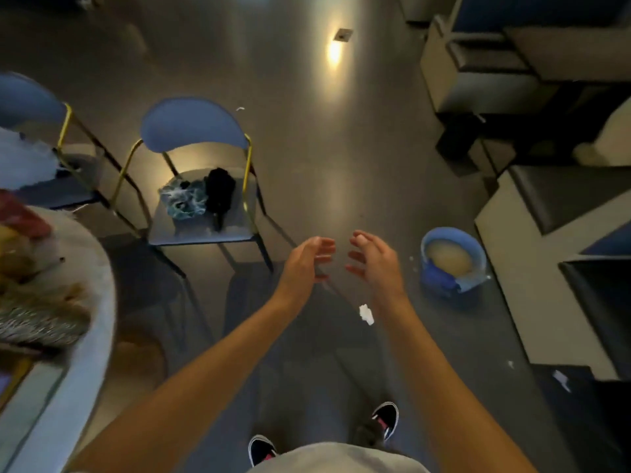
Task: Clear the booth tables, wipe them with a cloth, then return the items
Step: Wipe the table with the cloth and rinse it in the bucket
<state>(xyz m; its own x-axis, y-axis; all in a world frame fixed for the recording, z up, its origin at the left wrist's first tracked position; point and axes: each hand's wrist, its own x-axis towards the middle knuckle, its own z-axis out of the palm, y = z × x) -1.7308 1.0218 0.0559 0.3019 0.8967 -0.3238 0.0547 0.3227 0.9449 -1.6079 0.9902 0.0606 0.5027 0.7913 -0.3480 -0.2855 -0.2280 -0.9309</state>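
From the head view I can't make out the blurred clutter on the round table (99, 302) cut off at my left; the booth seats (553, 199) run off the right edge; my left hand (307, 261) and right hand (372, 261) hang over the floor, palms facing, fingers loosely spread, holding nothing; the crumpled teal-and-white cloth (182, 199) lies on the blue chair (201, 213), ahead and left of them, beside a black bundle (220, 192); a blue bucket (450, 261) of murky water stands near my right hand.
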